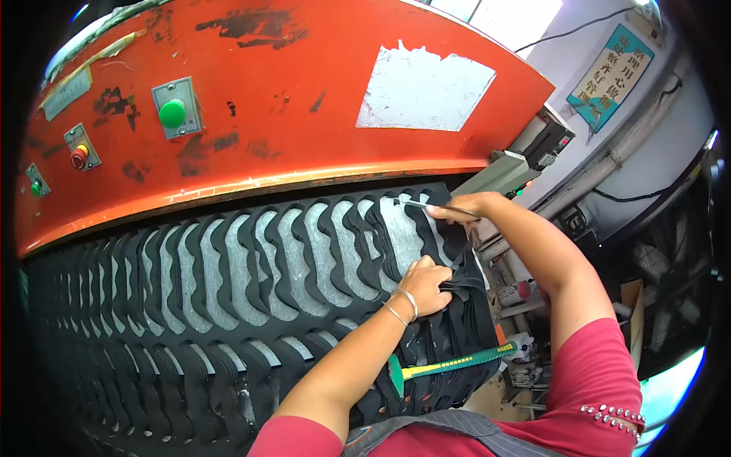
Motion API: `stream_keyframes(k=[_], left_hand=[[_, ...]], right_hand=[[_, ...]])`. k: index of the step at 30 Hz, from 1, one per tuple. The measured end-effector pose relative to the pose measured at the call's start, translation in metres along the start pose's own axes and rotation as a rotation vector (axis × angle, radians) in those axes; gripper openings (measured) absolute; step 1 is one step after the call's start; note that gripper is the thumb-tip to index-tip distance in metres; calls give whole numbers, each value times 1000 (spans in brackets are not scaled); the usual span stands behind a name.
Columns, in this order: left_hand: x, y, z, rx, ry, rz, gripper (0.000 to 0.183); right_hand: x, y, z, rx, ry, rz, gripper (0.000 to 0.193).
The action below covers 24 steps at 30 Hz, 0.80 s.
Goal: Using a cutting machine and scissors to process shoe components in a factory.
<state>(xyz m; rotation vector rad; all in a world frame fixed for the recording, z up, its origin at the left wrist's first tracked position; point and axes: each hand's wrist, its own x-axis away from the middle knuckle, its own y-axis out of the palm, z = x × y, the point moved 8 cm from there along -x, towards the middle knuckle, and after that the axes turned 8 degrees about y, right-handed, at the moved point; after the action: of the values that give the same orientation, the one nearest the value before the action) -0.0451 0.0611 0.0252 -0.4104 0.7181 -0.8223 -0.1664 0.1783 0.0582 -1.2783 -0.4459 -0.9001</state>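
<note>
My right hand (466,207) is closed around a pair of scissors (413,203). Their metal blades point left across the far right corner of a stack of black die-cut sheets (327,244). Wavy cut-outs run through the stack, and a light grey layer shows inside them. Nearer to me, my left hand (426,288) grips the loose black strips (464,283) at the stack's right edge; its fingertips are partly hidden. A hammer (457,362) with a green head and a yellow-and-green handle lies on the sheets, just in front of my left hand.
An orange machine beam (304,91) spans the far side, above the sheets. It carries a green button (172,114) and a red knob (79,157). At the right stand a grey control box (495,174), pipes (601,171) along the wall and a cluttered shelf (525,305).
</note>
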Motion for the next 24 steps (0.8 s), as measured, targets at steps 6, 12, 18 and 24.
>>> stream_keyframes(k=[6,12,18,24], left_hand=[[3,-19,-46,836,-317,528,48],[-33,-3,-106,1434,-722,715,61],[-74,-12,-113,295,-646,583,37],[-64,-22,-95,-99,-639,539,33]], right_hand=[[22,-18,-29,118,-274,304,98],[-4,-7,62,125,-153,169,103],[-35,-5,93,-162,-206,57,116],[-58,-23,43,-261,-252,-35,106]])
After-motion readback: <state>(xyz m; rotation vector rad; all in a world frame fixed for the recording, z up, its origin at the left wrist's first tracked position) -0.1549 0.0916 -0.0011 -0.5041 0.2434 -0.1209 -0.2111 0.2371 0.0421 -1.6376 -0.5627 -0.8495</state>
